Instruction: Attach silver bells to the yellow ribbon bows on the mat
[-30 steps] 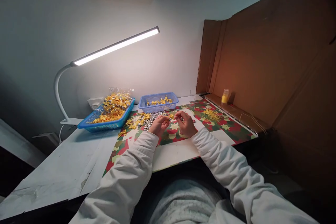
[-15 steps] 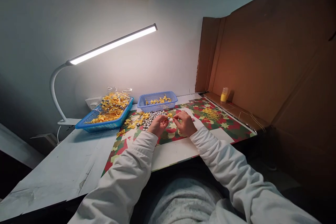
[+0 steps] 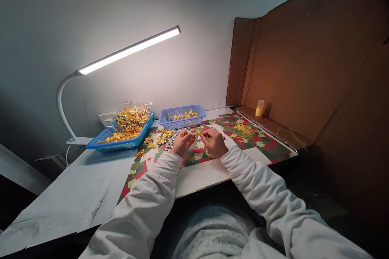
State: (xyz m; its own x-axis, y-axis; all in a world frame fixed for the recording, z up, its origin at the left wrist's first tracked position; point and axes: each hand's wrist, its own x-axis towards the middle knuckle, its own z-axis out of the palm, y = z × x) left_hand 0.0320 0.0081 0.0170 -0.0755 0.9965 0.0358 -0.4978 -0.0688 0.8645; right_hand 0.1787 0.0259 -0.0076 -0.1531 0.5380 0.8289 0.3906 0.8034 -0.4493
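Observation:
My left hand (image 3: 183, 143) is closed in a pinch on a small yellow bow (image 3: 197, 133) above the patterned mat (image 3: 194, 158). Just to its right, my right hand (image 3: 213, 143) is also pinched, its fingertips at the bow's right side; whatever they hold is too small to make out. A pile of silvery bells (image 3: 170, 139) lies beyond and left of my left hand, with loose yellow bows (image 3: 152, 142) beside it. A blue-violet basket (image 3: 182, 121) behind the pile holds several yellow bows.
At the left, a blue basket (image 3: 118, 145) holds many yellow bows and bells with a clear bag. A white lamp (image 3: 129, 50) reaches over from the left. Yellow strings (image 3: 244, 130) lie right of my hands, near a yellow bottle (image 3: 259, 109) and a cardboard wall (image 3: 304, 68).
The fingers of my left hand have shifted slightly around the bow. My right hand stays nearly in place, and the view has tilted very slightly.

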